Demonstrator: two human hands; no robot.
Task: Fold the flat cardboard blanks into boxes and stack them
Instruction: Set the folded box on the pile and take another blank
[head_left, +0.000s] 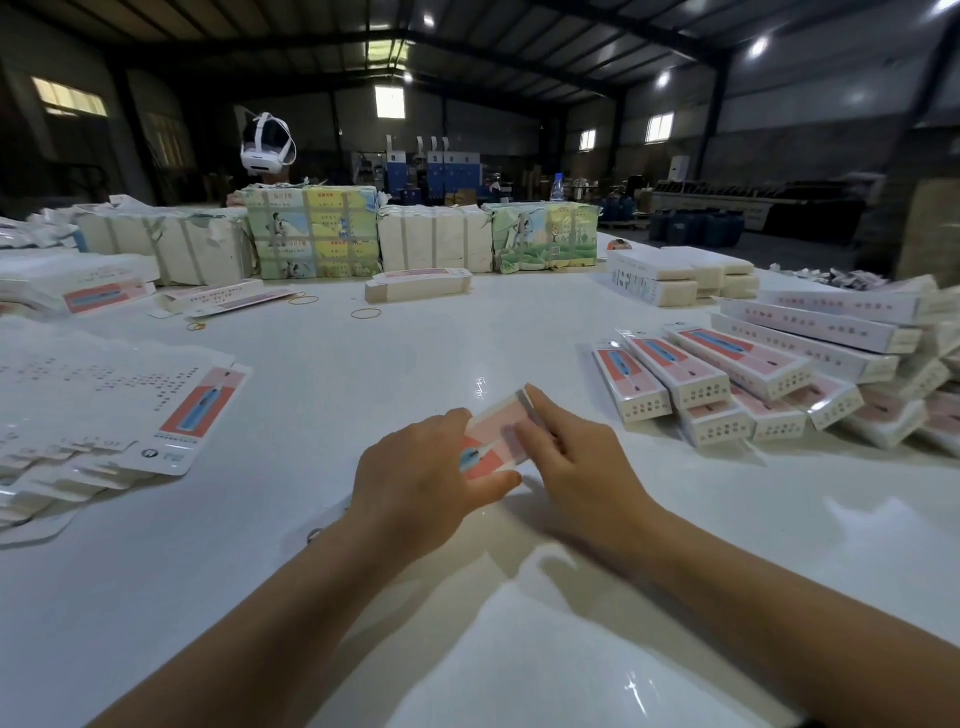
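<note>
Low over the glossy white table, both bare forearms reaching forward and converging near the middle. Left hand back-up, fingers curled over the near left side of a narrow pink-and-white printed cardboard box, thumb tucked under its near end, gripping it. Right hand palm-down at the box's right edge, index finger stretched along that edge, remaining fingers bent; pinching or merely pressing, cannot tell. Box held just above or on the table surface, long axis running from near left to far right, far end tipped slightly up and pointing toward the heap of finished pink-and-white boxes at right. Box blurred, with its near end and underside hidden behind the left hand, so flap state unreadable. At left, a fanned pile of flat white printed cardboard blanks, cut off by the frame edge. Farther back, taped paper-wrapped bundles in a row, a few tan rubber bands loose on the table, and a white headset worn by a person mostly hidden behind the bundles.
</note>
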